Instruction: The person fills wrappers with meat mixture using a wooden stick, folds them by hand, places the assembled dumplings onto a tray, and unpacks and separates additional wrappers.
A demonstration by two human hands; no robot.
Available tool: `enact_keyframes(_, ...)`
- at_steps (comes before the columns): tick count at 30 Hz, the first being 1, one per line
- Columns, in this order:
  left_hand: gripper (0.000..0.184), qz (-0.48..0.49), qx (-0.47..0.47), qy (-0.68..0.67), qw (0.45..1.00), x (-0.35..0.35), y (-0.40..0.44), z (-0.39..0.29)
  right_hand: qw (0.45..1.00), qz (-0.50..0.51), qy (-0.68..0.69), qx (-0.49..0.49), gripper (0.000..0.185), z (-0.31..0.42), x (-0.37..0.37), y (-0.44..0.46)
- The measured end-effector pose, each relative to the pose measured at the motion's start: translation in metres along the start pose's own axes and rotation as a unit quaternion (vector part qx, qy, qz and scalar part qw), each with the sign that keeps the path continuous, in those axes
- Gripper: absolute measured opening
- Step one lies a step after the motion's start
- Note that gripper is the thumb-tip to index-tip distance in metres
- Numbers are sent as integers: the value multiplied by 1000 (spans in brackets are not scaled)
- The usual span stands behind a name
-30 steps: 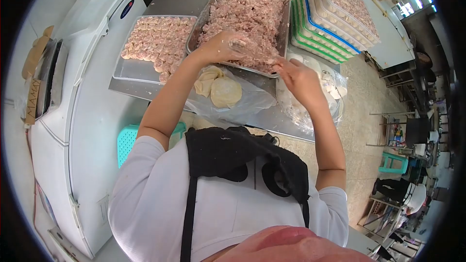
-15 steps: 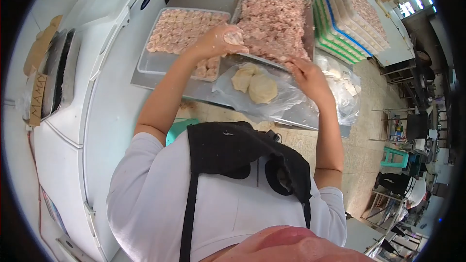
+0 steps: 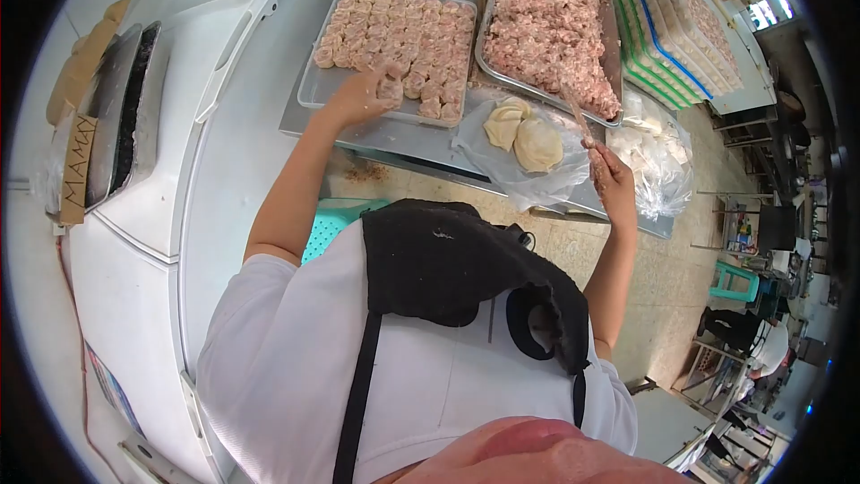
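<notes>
My left hand (image 3: 356, 100) is closed around a meat-filled dumpling (image 3: 390, 90), at the near edge of a clear tray (image 3: 315, 82) with rows of similar dumplings (image 3: 394, 27). In my right hand (image 3: 613, 186) is a thin, meat-smeared spatula (image 3: 576, 111), its far end near the rim of the metal tray (image 3: 485, 61) of ground meat (image 3: 551, 22). Between my hands, round dough wrappers (image 3: 538, 145) lie on a plastic sheet (image 3: 479, 139). A plastic bag with white contents (image 3: 652, 154) lies beyond my right hand.
Stacked trays (image 3: 667, 36) with green and blue rims stand at the back right. A white freezer (image 3: 210, 63) is on the left, by a teal stool (image 3: 333, 220). Another person (image 3: 769, 348) is far right, near metal shelving and a green stool (image 3: 735, 281).
My left hand has moved from the meat tray to the dumpling tray. My right hand has drawn back from the meat with the spatula. The view has shifted, so the table appears farther right.
</notes>
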State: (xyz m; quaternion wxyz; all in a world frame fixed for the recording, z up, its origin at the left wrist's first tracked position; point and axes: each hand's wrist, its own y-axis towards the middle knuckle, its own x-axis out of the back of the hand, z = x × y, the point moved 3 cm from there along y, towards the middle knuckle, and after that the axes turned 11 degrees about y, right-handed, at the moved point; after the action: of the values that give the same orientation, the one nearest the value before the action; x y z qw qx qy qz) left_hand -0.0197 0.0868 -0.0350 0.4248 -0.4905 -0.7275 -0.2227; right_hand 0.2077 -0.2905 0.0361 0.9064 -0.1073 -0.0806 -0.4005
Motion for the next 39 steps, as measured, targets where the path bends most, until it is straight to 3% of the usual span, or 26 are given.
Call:
enact_keyframes(3, 69, -16, 18, 69, 997, -10, 2, -7, 1000, -25, 4, 7, 31, -7, -2, -6)
enact_keyframes(6, 75, 51, 38, 108, 992, -32, 23, 10, 999, -38, -1, 10, 30, -6, -3, -9)
enact_keyframes(9, 83, -19, -25, 83, 996, -39, 31, 10, 999, -34, -8, 24, 28, -7, -4, -10)
enact_keyframes(12, 88, 67, 35, 105, 992, -34, 36, -2, 999, -24, -1, 31, 27, -7, -3, -9)
enact_keyframes(15, 79, 111, 11, 59, 992, -15, 22, -22, 999, -12, 5, 32, 27, -7, 3, -6)
enact_keyframes(18, 64, 12, -50, 17, 999, -32, 29, 12, 1000, -3, 4, 17, 27, -7, 13, -2)
enact_keyframes(21, 62, 47, 46, 45, 997, -29, 29, 16, 1000, 15, 9, 4, 27, -11, 26, 7)
enact_keyframes(24, 70, 55, 53, 78, 994, -18, 29, -4, 999, 23, -11, 21, 29, -10, 37, 20)
enact_keyframes(27, 68, -51, 14, 23, 998, -42, 33, -3, 998, 26, -58, 17, 32, -5, 51, 36)
enact_keyframes(30, 70, -62, 42, -11, 997, -49, 28, -17, 988, 41, -141, 45, 35, -10, 73, 57)
enact_keyframes(31, 68, -74, 45, -5, 996, -51, 27, -18, 981, 48, -174, 63, 36, -9, 80, 65)
enact_keyframes(33, 64, -98, 55, 5, 994, -56, 25, -20, 916, 28, -370, 149, 33, 5, 101, 81)
enact_keyframes(36, 50, -46, 177, 180, 967, -44, 25, -69, 813, 40, -544, 206, 31, 14, 134, 115)
enact_keyframes(39, 37, -267, -35, 139, 953, -52, 35, -133, 788, 76, -557, 251, 33, 28, 144, 144)
